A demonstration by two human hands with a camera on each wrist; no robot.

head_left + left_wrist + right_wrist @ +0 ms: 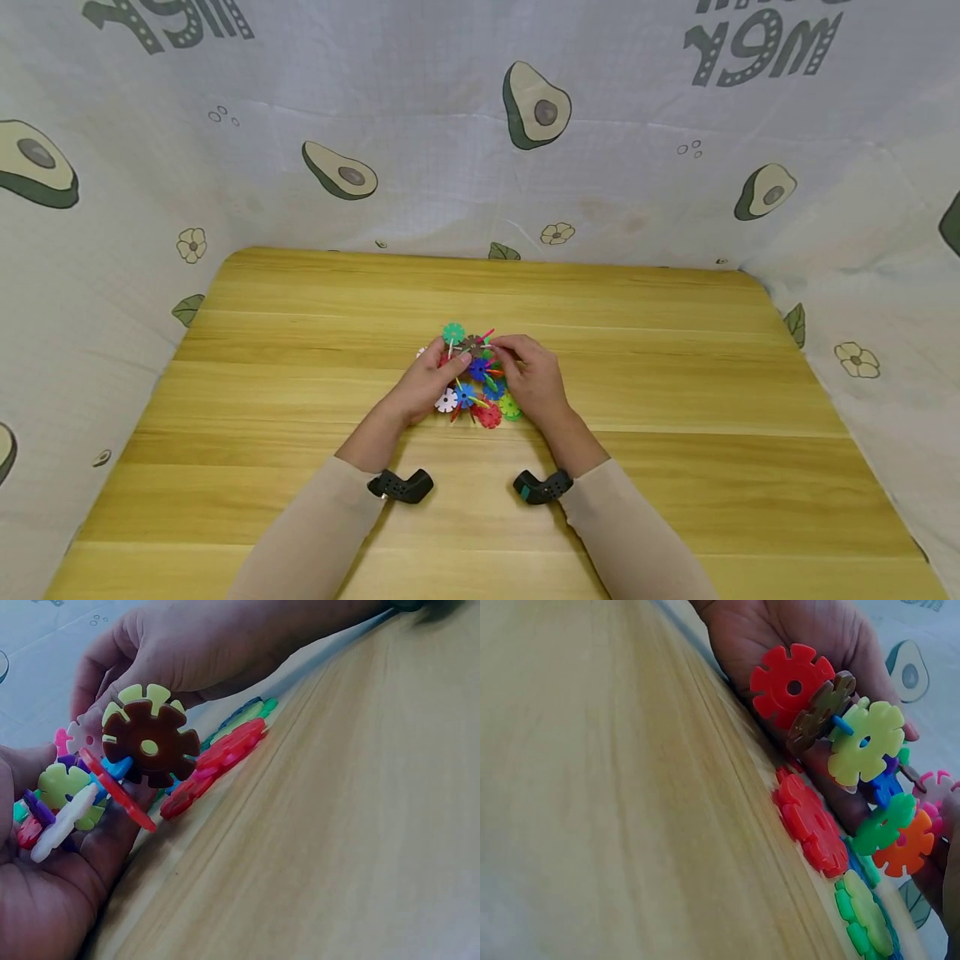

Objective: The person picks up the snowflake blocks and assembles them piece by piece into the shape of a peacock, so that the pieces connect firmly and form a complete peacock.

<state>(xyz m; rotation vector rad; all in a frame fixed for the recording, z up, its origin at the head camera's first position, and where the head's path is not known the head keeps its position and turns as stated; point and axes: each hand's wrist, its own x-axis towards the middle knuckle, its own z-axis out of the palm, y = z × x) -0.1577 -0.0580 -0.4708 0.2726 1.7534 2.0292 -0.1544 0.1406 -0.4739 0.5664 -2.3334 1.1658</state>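
My left hand [423, 387] holds a cluster of interlocked, slotted plastic snowflake discs, its thumb over a brown disc [473, 342]. In the left wrist view, a brown disc [135, 741], a red disc [112, 784] and a white disc [64, 825] jut from the cluster at different angles. The right hand [536, 379] pinches at the cluster's right side, close to a pink-and-white disc [932, 791]; its fingertips are partly hidden. An orange disc [911, 851] and a yellow disc [881, 739] show on the cluster in the right wrist view.
Below the hands, several loose discs lie on the wooden table [675, 375], among them a red disc [489, 415], a white disc [446, 401] and a lime disc [511, 407]. A printed cloth [435, 200] rises behind the table and along both sides.
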